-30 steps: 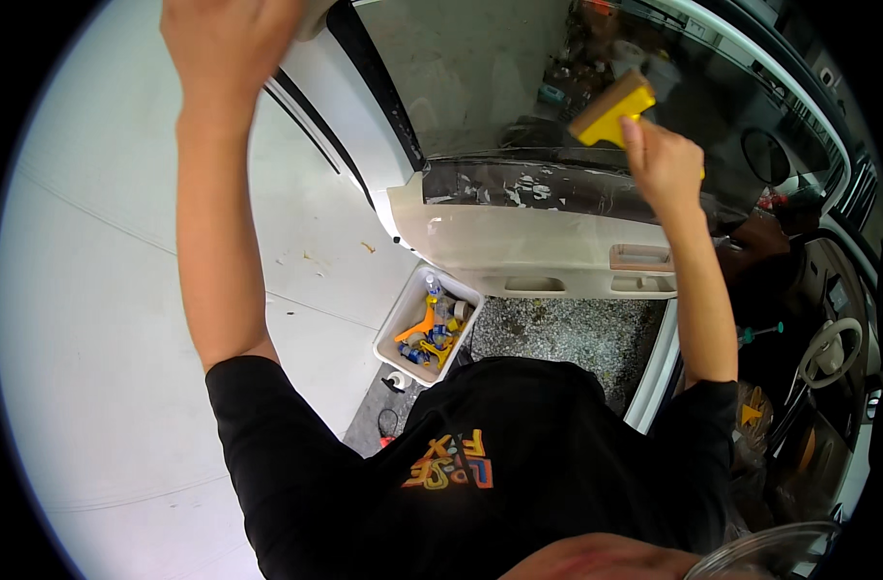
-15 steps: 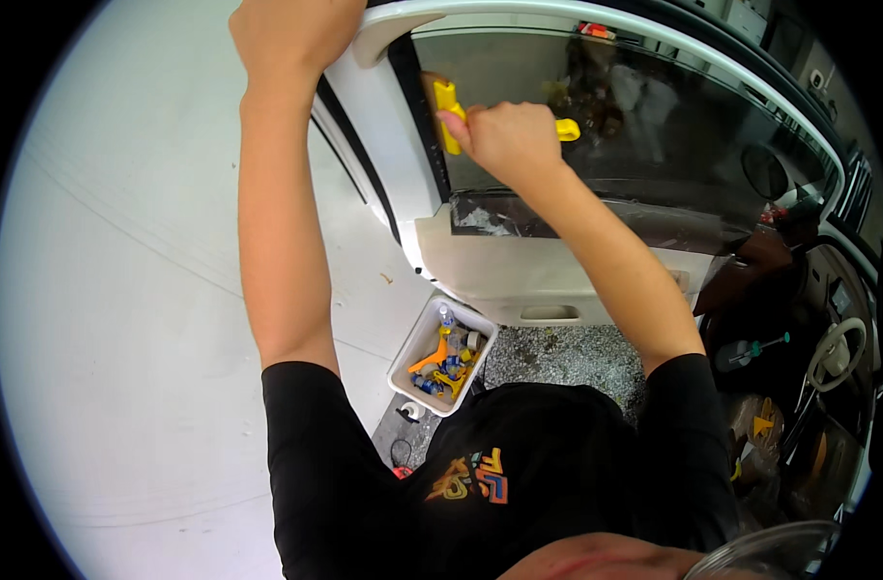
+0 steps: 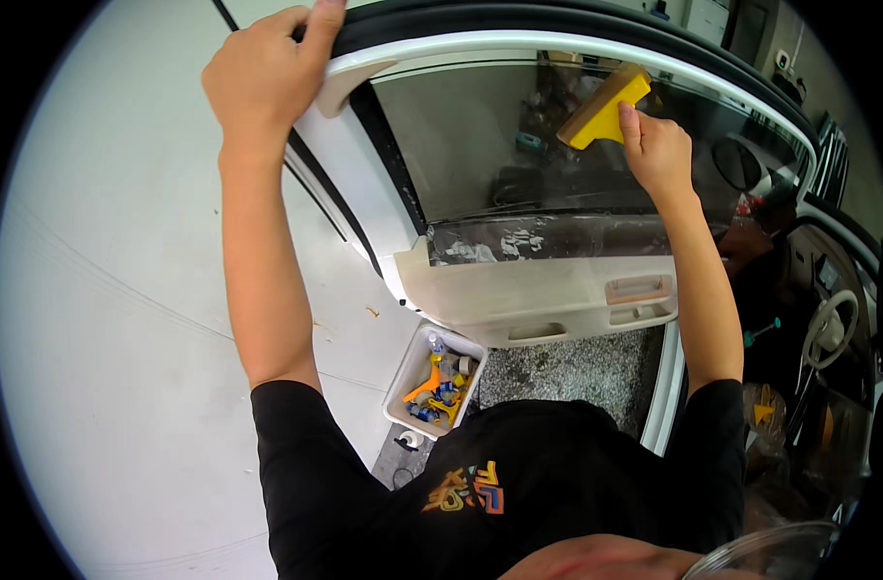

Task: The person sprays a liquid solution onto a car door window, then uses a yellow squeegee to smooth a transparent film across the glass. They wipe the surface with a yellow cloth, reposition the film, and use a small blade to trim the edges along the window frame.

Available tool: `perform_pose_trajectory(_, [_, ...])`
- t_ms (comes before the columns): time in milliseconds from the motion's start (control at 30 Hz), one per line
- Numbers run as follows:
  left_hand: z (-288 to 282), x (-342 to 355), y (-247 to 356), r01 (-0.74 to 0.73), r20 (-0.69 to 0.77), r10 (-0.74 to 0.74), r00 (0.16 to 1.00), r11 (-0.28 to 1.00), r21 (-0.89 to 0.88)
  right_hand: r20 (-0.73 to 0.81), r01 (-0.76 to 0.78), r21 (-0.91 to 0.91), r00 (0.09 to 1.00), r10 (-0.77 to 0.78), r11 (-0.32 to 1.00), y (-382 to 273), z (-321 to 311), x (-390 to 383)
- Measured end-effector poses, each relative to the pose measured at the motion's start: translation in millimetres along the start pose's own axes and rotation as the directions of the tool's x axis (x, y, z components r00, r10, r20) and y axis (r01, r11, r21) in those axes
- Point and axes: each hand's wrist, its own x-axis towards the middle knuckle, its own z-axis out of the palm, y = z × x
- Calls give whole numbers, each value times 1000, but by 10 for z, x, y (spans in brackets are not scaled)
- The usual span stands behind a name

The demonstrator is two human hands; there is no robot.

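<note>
A white car door with a dark tinted window [image 3: 451, 145] stands open in front of me. My left hand [image 3: 267, 77] is wrapped round the top corner of its frame [image 3: 349, 82]. In my right hand [image 3: 657, 155] is a yellow squeegee [image 3: 607, 111], gripped by the handle. Its wide brown-edged blade slants in front of the upper middle of the glass; whether the edge touches the glass I cannot tell. Along the window's lower edge, a dark strip of film [image 3: 519, 240] with whitish patches lies over the beige door panel [image 3: 538, 295].
Below the door, a white bin [image 3: 395, 391] holds bottles, tape rolls and orange and yellow tools. The car interior with its steering wheel [image 3: 830, 324] lies to the right. A side mirror [image 3: 741, 166] shows behind the glass. Pale floor [image 3: 122, 319] stretches out on the left.
My right hand has carried the squeegee from the window's left edge up and rightward, turning its blade to a slant. My left hand keeps its place on the frame; the view has shifted slightly.
</note>
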Motion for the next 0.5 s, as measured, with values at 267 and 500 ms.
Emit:
perform_pose_trajectory(267, [-1, -39, -38, -20, -48, 19, 999, 1000, -18, 44, 177, -10, 983, -176, 984, -1392, 278, 346])
perform_pose_trajectory(500, [5, -22, -60, 34, -10, -34, 999, 999, -31, 62, 257, 19, 964, -258, 966, -1683, 324, 439])
